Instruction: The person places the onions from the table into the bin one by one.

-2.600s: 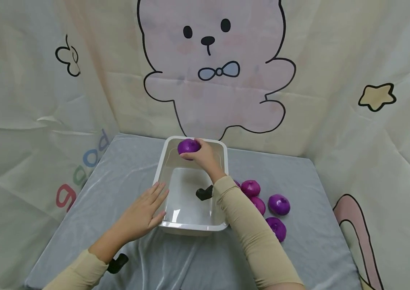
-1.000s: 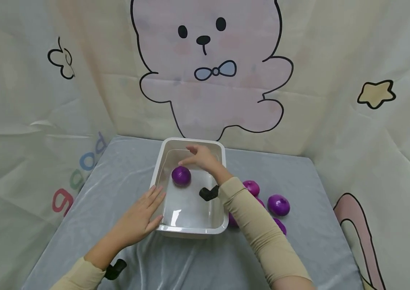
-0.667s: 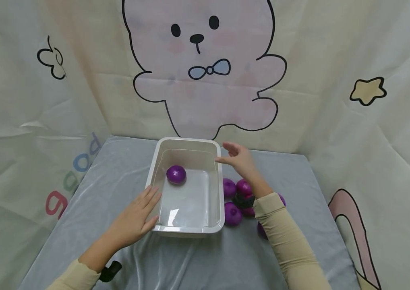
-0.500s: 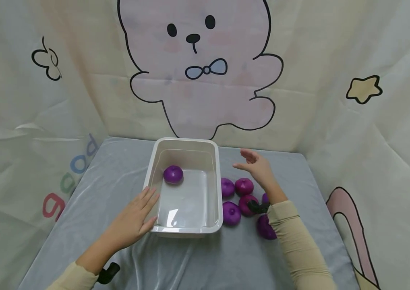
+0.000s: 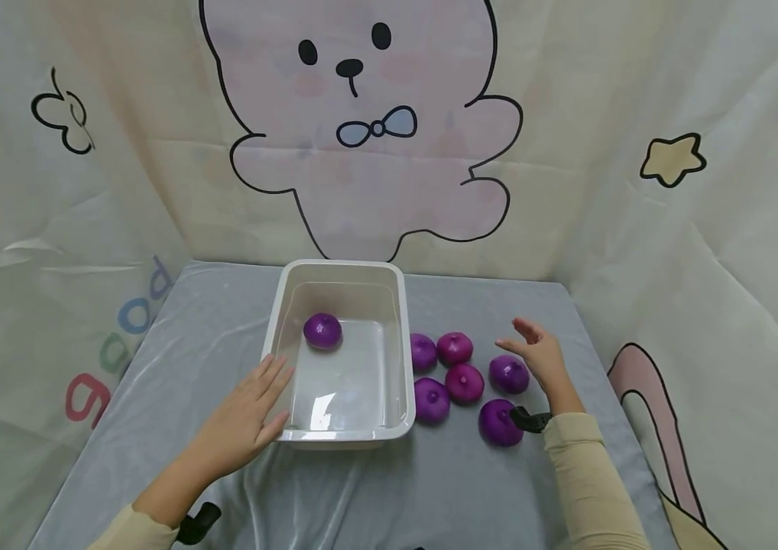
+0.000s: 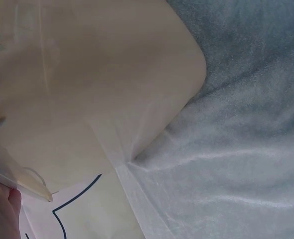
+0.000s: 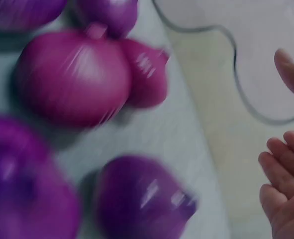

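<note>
One purple onion point(image 5: 323, 331) lies in the white basin point(image 5: 348, 437); the emptied right hand point(image 5: 539, 357), fingers parted, has moved right, near six remaining onions point(image 5: 465, 383) on the tabletop point(image 5: 458, 496); the straight-fingered left hand point(image 5: 243, 420) touches the basin.

one onion point(image 5: 323, 331) lies in the tub point(image 5: 408, 359), six onions point(image 5: 465, 383) right of it on cloth point(image 5: 458, 489).

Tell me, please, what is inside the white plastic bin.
One purple onion lies in the far left part of the white plastic bin. The floor directly beneath it is covered, so that patch cannot be seen.
</note>
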Action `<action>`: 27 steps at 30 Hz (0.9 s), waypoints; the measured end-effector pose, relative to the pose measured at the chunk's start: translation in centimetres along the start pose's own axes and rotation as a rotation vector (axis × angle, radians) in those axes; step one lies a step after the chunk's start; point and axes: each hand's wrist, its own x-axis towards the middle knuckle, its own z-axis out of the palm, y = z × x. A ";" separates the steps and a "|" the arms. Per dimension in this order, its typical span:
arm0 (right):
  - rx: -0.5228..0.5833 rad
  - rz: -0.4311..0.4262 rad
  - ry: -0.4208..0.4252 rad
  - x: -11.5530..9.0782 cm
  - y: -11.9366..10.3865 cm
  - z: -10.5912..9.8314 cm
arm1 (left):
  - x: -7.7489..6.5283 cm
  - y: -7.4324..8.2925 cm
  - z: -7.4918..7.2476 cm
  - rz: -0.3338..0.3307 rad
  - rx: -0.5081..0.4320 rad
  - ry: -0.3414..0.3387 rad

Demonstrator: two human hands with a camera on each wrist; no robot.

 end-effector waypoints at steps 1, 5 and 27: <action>-0.001 0.013 0.001 0.0 0.7 -0.2 | 0.0 0.0 0.0 -0.001 -0.003 -0.001; -0.034 0.041 0.015 0.0 3.2 -0.7 | -0.1 0.1 -0.1 -0.011 -0.010 -0.006; -0.134 0.211 0.019 -0.1 8.5 0.8 | -0.2 -0.2 0.2 -0.030 -0.005 -0.031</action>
